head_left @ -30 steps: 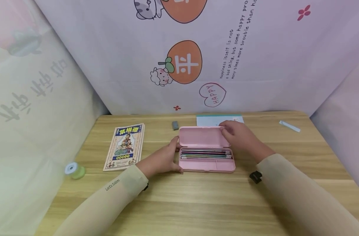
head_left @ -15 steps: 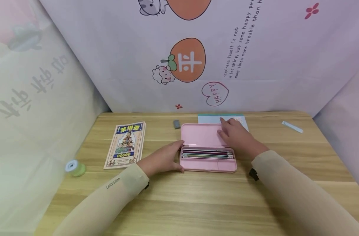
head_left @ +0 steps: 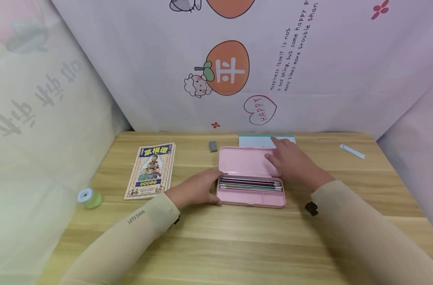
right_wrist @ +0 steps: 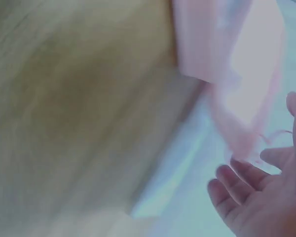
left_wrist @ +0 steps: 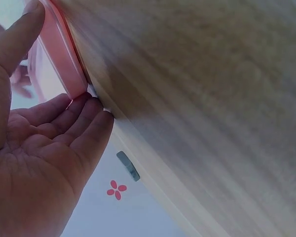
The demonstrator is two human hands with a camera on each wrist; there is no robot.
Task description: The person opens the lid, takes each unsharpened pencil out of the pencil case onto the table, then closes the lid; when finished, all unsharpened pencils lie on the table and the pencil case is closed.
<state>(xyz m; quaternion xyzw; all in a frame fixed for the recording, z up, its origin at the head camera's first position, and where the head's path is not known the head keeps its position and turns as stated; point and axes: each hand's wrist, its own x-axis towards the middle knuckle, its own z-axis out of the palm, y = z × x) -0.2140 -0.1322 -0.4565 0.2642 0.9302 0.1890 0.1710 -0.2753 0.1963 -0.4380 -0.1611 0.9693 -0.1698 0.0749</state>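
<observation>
A pink pencil case (head_left: 237,198) lies on the table with its lid (head_left: 242,161) swung back. Several pencils (head_left: 250,184) fill its long rear compartment; the two front compartments hold nothing visible. My left hand (head_left: 196,189) grips the case's left end, thumb at the front corner and fingers at the back; in the left wrist view its fingertips (left_wrist: 91,106) touch the pink end. Beside the lid's right edge is my right hand (head_left: 292,160), fingers loosely spread and holding nothing. In the blurred right wrist view, I cannot tell whether its fingertips (right_wrist: 232,170) touch the lid.
A light-blue notebook (head_left: 255,141) lies behind the lid, partly covered. A grey eraser (head_left: 212,146) sits to its left. Farther left are a book (head_left: 150,170) and a green, white-topped container (head_left: 90,198). At the right lies a pale flat strip (head_left: 352,151).
My right hand has let go of the lid's upper right edge and its fingers have spread. The left hand stays at the case's left end. The head view has shifted slightly.
</observation>
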